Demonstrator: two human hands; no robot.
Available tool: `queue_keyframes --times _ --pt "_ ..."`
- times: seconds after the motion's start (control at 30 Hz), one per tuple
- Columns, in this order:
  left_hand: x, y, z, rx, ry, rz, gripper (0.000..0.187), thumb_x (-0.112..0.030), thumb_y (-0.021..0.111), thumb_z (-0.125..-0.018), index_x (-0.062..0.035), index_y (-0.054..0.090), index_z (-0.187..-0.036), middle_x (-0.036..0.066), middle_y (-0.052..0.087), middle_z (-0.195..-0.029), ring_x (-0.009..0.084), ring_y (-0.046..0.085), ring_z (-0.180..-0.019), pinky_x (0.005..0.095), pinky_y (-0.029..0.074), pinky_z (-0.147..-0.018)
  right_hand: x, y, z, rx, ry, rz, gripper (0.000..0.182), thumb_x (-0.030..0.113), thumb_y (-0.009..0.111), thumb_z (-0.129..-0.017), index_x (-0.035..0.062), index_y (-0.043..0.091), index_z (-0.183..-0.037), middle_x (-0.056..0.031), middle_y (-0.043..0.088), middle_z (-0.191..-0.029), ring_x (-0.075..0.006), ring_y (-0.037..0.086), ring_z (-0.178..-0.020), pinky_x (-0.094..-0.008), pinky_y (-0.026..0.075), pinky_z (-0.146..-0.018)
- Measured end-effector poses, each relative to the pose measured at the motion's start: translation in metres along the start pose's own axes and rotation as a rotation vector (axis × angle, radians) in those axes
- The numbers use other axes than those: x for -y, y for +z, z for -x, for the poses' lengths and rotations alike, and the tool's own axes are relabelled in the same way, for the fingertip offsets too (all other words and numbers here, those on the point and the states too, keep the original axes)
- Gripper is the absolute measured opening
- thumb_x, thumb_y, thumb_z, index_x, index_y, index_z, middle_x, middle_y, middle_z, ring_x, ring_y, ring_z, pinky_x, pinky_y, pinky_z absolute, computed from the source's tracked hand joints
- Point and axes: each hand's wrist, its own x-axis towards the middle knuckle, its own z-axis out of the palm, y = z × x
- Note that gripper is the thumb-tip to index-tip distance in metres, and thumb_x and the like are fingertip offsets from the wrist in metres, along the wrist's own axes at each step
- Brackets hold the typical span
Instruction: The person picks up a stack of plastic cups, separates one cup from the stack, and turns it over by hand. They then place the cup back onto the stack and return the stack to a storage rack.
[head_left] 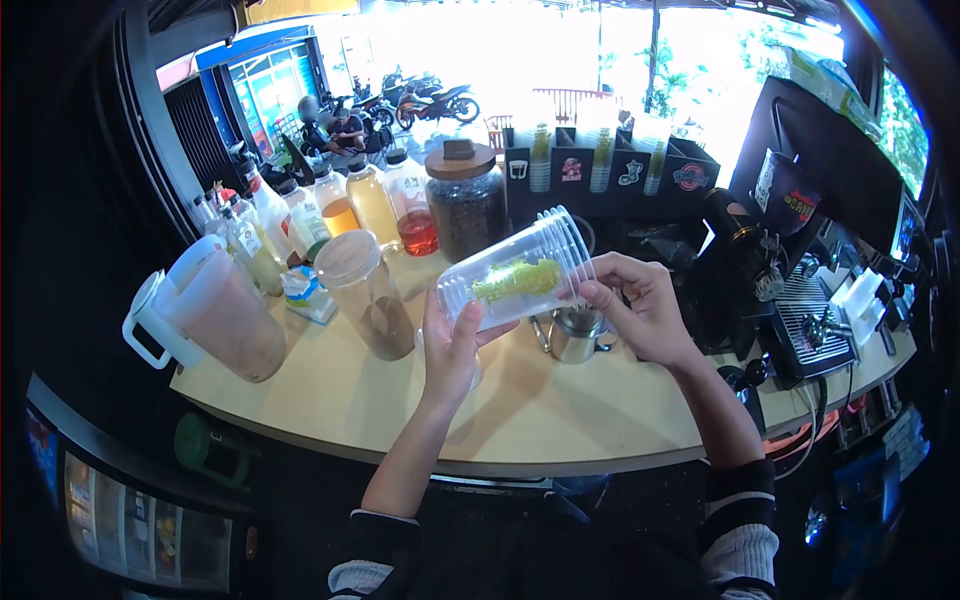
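A nested stack of clear plastic cups (518,272) with a green print lies tilted in the air above the counter, rims toward the right. My left hand (455,345) is wrapped around the base end from below. At the rim end, my right hand (638,305) pinches the cups' edges between thumb and fingers. Beneath the cups and just left of my right hand stands a small steel pitcher (577,337). A tall clear jar of brown powder (372,300) is on the counter to the left of my left hand.
On the wooden counter (540,420) stand a big pitcher (225,310), several syrup bottles (367,200) and a lidded dark jar (468,205). Behind is a black cup holder (610,180). An espresso machine (800,320) stands at right. Beyond, a person (348,130) sits near motorbikes.
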Motion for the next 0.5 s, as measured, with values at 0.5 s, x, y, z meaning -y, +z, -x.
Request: queue_keyframes --times 0.5 --pt "0.064 0.077 -0.022 0.043 -0.012 -0.025 0.051 -0.031 0.049 -0.093 -0.0019 0.029 -0.129 0.018 0.046 -0.124 0.0301 0.055 -0.110 0.0457 0.055 -0.084 -0.024 -0.086 0.038 -0.112 0.009 -0.081 0.019 0.011 0.060 -0.088 -0.0035 0.063 -0.101 -0.0092 0.068 -0.087 -0.0119 0.064 -0.085 -0.0262 0.050 -0.078"
